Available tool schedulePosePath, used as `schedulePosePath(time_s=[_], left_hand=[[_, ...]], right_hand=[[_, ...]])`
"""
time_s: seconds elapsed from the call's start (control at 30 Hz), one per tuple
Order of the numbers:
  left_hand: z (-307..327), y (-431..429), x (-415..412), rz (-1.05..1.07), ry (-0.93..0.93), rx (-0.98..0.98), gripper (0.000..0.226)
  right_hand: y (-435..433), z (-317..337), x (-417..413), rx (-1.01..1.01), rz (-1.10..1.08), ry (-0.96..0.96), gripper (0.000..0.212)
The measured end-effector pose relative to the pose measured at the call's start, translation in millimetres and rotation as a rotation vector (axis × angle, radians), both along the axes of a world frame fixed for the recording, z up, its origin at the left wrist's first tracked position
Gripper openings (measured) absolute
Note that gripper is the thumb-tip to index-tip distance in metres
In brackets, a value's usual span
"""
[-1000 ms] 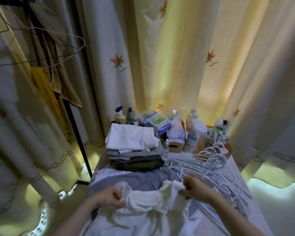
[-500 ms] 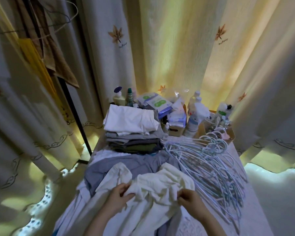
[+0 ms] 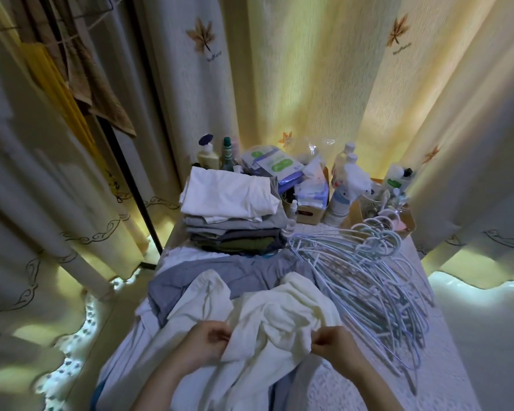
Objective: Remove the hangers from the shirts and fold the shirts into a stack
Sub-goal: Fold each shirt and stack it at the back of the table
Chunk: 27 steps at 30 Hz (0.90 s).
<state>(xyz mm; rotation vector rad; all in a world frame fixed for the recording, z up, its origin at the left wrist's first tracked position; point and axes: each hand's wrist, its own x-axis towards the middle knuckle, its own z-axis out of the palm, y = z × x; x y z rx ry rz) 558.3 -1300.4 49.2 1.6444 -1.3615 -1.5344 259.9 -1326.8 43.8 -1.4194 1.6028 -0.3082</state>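
Note:
A crumpled white shirt [image 3: 282, 315] lies at the near end of the table, on top of a grey-blue shirt [image 3: 220, 277] and other pale garments. My left hand [image 3: 204, 341] pinches the white shirt's left edge. My right hand [image 3: 336, 344] pinches its right edge. A stack of folded shirts [image 3: 235, 221], white on top with grey and olive below, stands at the far left of the table. A pile of several pale blue hangers [image 3: 365, 280] lies along the right side, hooks pointing away from me.
Bottles [image 3: 343, 185], boxes and packets crowd the table's far end. Cream curtains with leaf prints [image 3: 309, 84] hang all around. A black clothes rack pole [image 3: 125, 173] with a brown towel [image 3: 101, 93] stands at the left.
The view has tilted down. Both hands have drawn the white shirt toward me and lower, and they now pinch its edges closer together.

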Motion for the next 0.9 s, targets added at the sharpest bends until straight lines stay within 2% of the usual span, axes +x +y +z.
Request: schedulePosePath(time_s=[0.2,0.37,0.43,0.53,0.6,0.67,0.77,0.9], left_hand=[[-33.1,18.1,-16.8,-0.174,-0.313,-0.150,0.012],[-44.2,17.7,-18.9,-0.228,-0.495,-0.213,0.014],[-43.0,16.7,-20.8,-0.276,-0.591,-0.206,0.012],[-40.6,15.9,-18.7,-0.284,-0.540,-0.198,0.003],[-34.0,13.7,-9.7,-0.204,-0.377,-0.163,0.021],[-17.1,5.3,4.5,-0.109,-0.296,-0.156,0.036],[27.5,-23.5,27.9,-0.035,-0.274,-0.167,0.026],[101.6,-67.4,44.0,-0.066,-0.230,-0.322,0.015]], right_hand=[[11.8,-8.5,8.9,-0.130,-0.038,0.002,0.037],[13.6,-12.0,5.8,-0.143,0.057,0.012,0.044],[14.2,-13.1,4.6,-0.121,0.067,0.031,0.038],[16.6,-11.9,4.3,-0.117,0.060,0.062,0.027],[17.3,-5.5,1.9,-0.133,-0.006,0.043,0.026],[13.3,9.7,-3.8,-0.144,-0.057,0.019,0.027],[-6.1,44.2,-14.0,-0.212,-0.006,0.000,0.021],[-50.0,107.1,-18.5,-0.350,0.098,-0.039,0.021]])
